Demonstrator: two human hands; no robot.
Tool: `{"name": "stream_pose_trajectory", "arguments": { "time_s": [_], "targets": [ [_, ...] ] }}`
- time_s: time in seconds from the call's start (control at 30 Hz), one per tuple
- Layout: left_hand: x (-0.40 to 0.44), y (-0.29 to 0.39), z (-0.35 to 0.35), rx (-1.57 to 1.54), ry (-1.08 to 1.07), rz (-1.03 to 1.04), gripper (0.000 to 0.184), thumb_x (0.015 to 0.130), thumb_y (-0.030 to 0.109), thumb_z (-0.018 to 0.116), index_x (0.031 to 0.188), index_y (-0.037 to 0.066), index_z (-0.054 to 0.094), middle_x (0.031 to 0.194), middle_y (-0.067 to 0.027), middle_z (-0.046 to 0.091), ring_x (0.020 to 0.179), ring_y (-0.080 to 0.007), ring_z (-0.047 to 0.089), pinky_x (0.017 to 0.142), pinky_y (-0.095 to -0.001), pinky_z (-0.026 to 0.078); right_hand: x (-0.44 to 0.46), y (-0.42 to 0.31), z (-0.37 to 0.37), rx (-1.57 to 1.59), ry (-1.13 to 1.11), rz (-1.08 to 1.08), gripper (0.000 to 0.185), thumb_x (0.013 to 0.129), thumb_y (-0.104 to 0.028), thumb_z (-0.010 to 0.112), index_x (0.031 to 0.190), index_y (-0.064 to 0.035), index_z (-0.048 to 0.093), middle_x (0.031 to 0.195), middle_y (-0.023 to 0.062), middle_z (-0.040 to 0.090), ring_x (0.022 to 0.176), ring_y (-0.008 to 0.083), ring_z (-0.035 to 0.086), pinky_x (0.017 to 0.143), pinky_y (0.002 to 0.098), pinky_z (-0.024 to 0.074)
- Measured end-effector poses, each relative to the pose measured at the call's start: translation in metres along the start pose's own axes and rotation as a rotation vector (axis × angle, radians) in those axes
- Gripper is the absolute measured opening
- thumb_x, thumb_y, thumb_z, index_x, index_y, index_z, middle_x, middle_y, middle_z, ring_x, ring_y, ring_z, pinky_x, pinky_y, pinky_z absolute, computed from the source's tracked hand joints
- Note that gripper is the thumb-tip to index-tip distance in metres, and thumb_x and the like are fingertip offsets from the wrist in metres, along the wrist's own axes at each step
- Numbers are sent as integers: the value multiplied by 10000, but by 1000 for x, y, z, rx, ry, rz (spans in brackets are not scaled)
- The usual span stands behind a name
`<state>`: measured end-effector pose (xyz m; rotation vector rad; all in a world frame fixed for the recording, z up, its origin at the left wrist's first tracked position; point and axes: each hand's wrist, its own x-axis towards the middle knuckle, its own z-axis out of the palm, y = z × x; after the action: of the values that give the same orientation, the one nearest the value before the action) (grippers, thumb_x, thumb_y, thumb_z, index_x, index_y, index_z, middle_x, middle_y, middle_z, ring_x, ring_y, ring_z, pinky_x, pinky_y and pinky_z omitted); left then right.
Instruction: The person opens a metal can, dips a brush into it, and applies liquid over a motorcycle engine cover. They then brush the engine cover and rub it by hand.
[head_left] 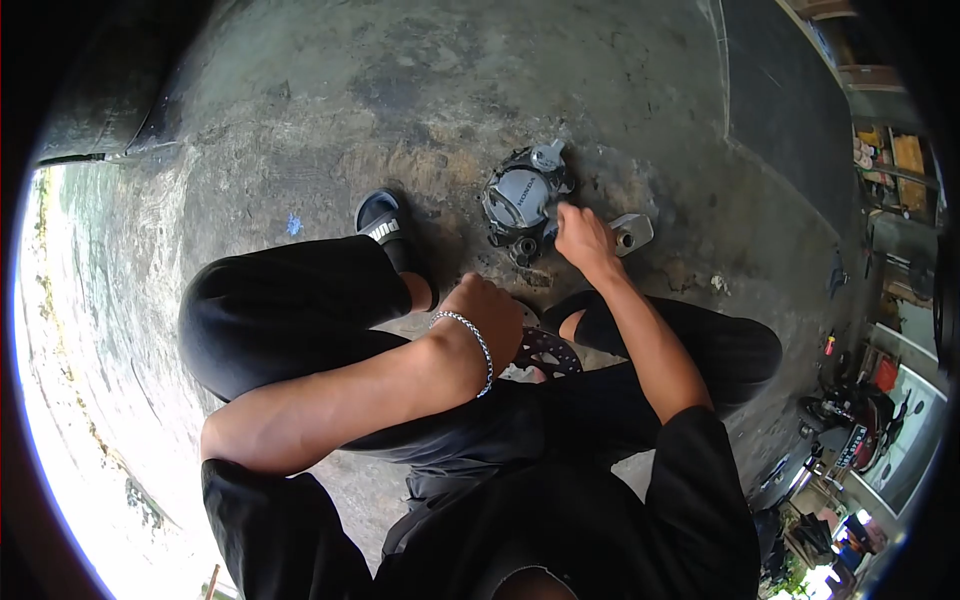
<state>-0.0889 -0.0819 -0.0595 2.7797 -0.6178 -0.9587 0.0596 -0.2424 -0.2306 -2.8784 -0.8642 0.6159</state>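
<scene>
A round engine cover (522, 197) marked HONDA, grey with black edges, lies on the concrete floor ahead of me. My right hand (583, 238) is at its right lower edge, fingers closed; whatever they hold is too small to make out. Just right of that hand sits a grey metal piece (638, 232) with a round opening. My left hand (485, 310), with a silver chain bracelet at the wrist, is curled closed between my knees. Its fingertips are hidden from me. Beside it is a dark cloth (548, 350) with white dots; whether the hand grips it is unclear.
My black sandal (380, 215) stands left of the engine cover. A small blue scrap (294, 223) lies on the floor farther left. At the right are a parked motorcycle (865, 425) and cluttered shelves (905, 170). A dark panel (785, 120) spans the upper right.
</scene>
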Motion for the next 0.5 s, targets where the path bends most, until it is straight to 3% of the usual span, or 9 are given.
{"name": "stream_pose_trajectory", "arguments": {
  "time_s": [0.07,0.17,0.23,0.5],
  "targets": [
    [-2,2,-1,11,3,37,247,828,275,559,867,49,650,934,-99,601,808,-248,576,730,-355,427,-10,30,5,-148,-321,-5,85,781,-133,540,833,-77,578,753,165,639,709,403,599,616,477,456],
    [1,-1,-5,-11,4,17,240,825,266,559,868,50,654,934,-97,599,810,-247,574,727,-355,428,-26,39,-2,34,-193,96,111,768,-177,587,814,-78,612,783,157,649,743,371,610,641,448,467],
    [-1,3,-2,-55,-33,2,234,822,257,559,869,50,658,934,-96,598,813,-246,573,724,-355,429,-25,41,-2,69,82,307,163,763,-210,617,824,-60,639,795,156,652,755,362,603,665,427,471],
    [-4,2,3,60,47,35,232,811,255,563,856,48,657,905,-100,594,797,-247,572,709,-352,430,-10,67,50,170,-66,398,226,826,-222,558,848,-7,623,771,141,648,677,357,595,644,421,472]
  ]
}}
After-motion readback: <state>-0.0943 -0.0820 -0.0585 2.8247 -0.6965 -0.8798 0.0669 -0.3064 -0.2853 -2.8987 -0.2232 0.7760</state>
